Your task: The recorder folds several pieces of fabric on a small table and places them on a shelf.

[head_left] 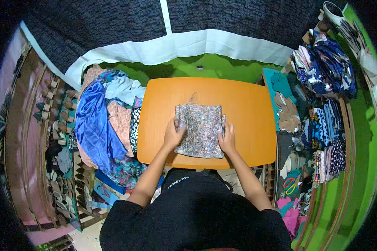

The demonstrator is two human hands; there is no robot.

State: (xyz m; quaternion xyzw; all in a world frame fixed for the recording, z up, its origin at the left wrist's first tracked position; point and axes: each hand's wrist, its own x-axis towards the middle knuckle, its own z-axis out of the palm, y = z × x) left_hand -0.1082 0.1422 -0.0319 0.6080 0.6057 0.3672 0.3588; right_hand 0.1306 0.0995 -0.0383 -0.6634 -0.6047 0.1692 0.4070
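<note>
A folded piece of glittery silver cloth (200,131) lies on the orange table in front of me, roughly square, with loose threads trailing from its far edge. At its left side is my left hand (173,136), thumb over the top and fingers along the edge, slightly blurred. My right hand (227,139) grips the opposite edge, its thumb on the cloth and its fingers at the outer side. Whatever part of the cloth lies under the fingers is hidden.
The orange table (247,108) has rounded corners. Left of it is a heap of fabrics with blue satin (96,121) on top, beside shelves of shoes. On the right, shelves hold folded clothes (337,159), scraps and red-and-yellow-handled scissors (289,186).
</note>
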